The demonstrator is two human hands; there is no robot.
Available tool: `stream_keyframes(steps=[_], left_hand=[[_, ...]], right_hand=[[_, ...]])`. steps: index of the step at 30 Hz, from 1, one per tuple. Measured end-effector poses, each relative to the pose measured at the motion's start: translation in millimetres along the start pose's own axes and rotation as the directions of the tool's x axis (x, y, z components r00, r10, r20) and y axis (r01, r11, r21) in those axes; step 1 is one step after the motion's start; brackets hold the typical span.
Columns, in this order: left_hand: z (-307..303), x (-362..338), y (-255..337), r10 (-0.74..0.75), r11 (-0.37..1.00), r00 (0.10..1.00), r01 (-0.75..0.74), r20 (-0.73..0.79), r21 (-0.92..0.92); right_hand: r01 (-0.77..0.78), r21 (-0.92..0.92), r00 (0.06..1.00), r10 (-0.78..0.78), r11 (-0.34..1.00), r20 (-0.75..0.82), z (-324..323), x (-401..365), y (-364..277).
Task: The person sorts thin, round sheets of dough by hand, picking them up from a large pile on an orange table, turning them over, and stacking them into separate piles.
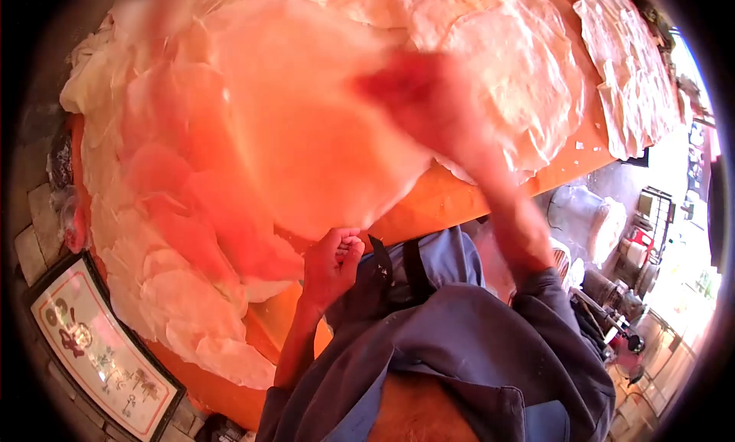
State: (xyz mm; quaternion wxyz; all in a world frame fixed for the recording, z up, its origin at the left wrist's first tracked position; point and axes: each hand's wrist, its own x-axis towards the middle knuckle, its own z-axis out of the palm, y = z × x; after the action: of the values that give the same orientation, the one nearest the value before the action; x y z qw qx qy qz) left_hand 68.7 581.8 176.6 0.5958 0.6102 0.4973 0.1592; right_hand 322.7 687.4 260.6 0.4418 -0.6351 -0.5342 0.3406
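Note:
A large, thin, round pancake-like sheet (298, 128) spreads across the orange surface in front of me, smooth and reddish in this light. My right hand (413, 97) is over its right part, the arm stretched forward; motion blur smears the fingers. Near the sheet's front edge, close to my lap, my left hand (337, 254) is curled into a loose fist, and nothing shows in it. More thin sheets (168, 312) overlap in a pale, wrinkled pile at the left. Another wrinkled round sheet (528, 75) lies to the right of my right hand.
Further right, a stack of folded, wrinkled sheets (632, 67) lies along the orange table (436, 205). A framed picture with writing (107, 354) leans at the lower left. Beyond the right edge stand a white bag (586, 216) and assorted equipment (639, 251) on the floor.

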Motion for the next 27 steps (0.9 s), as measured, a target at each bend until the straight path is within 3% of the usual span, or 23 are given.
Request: stream_keyframes(steps=[2, 3, 4, 6, 7, 8, 9, 10, 12, 13, 15, 17, 19, 21, 23, 27], left_hand=[[3.9, 6.5, 4.3, 0.003, 1.000, 1.000, -0.002, 0.020, -0.022], [7.6, 11.9, 5.8, -0.002, 1.000, 1.000, 0.003, 0.031, -0.030], [11.6, 19.0, 7.1, -0.006, 0.999, 0.999, 0.007, 0.038, -0.037], [18.9, 32.5, 3.7, 0.015, 0.998, 0.999, -0.011, 0.052, -0.064], [21.5, 38.2, 0.8, 0.022, 0.997, 0.998, -0.017, 0.064, -0.076], [22.6, 44.5, -0.2, 0.028, 0.997, 0.998, -0.024, 0.057, -0.072], [23.5, 51.6, -1.0, 0.035, 0.997, 0.998, -0.032, 0.049, -0.068], [24.6, 57.5, -2.8, 0.041, 0.997, 0.998, -0.038, 0.042, -0.066], [24.7, 63.0, -13.4, 0.034, 0.999, 0.999, -0.034, 0.007, -0.036], [24.0, 64.4, -20.0, 0.029, 0.999, 0.999, -0.029, -0.015, -0.021], [22.3, 63.6, -34.8, 0.017, 0.999, 1.000, -0.018, -0.014, -0.046], [18.5, 63.6, -36.0, -0.010, 0.999, 1.000, 0.009, -0.020, -0.033], [11.7, 61.5, -29.5, -0.059, 0.998, 0.998, 0.059, -0.039, 0.016], [9.1, 60.7, -34.4, -0.074, 0.997, 0.990, 0.074, -0.119, -0.004], [3.5, 58.4, -34.9, -0.105, 0.994, 0.981, 0.101, -0.164, -0.034], [-5.6, 56.8, -42.4, -0.165, 0.982, 0.957, 0.136, -0.241, -0.134]], right_hand=[[0.183, -0.185, 0.982, -0.187, 0.966, -0.003, -77.6, 20.6, -2.1], [0.294, -0.283, 0.928, -0.344, 0.913, -0.147, -120.9, 37.8, 8.6], [0.247, -0.558, 0.861, -0.443, 0.792, -0.249, -130.1, 41.5, -29.3], [0.100, -0.806, 0.728, -0.595, 0.583, -0.340, -156.4, 52.4, -77.1], [0.072, -0.918, 0.674, -0.697, 0.391, -0.244, -168.2, 53.0, -89.7], [0.029, -0.997, 0.669, -0.743, 0.065, -0.029, -181.1, 54.8, -86.1], [-0.059, -0.937, 0.704, -0.679, -0.345, 0.206, -194.3, 57.9, -72.2], [-0.100, -0.742, 0.766, -0.527, -0.663, 0.368, -203.6, 63.8, -44.8], [0.031, -0.946, 0.911, -0.381, -0.324, 0.160, -206.1, 72.6, 28.6], [0.133, -0.952, 0.928, -0.373, 0.276, 0.022, -222.1, 85.9, 97.2], [0.213, -0.968, 0.942, -0.292, 0.136, 0.166, -179.9, 80.5, 168.1], [0.130, -0.836, 0.991, -0.051, 0.533, 0.121, -129.2, 92.2, 175.2], [0.230, -0.786, 0.973, -0.115, 0.575, 0.200, -77.9, 123.4, 155.4], [0.221, -0.783, 0.975, -0.147, 0.581, 0.166, -37.3, 169.2, 160.5], [0.296, -0.853, 0.933, -0.323, 0.431, 0.160, -8.1, 206.0, 165.9], [0.363, -0.913, 0.886, -0.372, 0.188, 0.275, 1.3, 262.3, 194.4]])
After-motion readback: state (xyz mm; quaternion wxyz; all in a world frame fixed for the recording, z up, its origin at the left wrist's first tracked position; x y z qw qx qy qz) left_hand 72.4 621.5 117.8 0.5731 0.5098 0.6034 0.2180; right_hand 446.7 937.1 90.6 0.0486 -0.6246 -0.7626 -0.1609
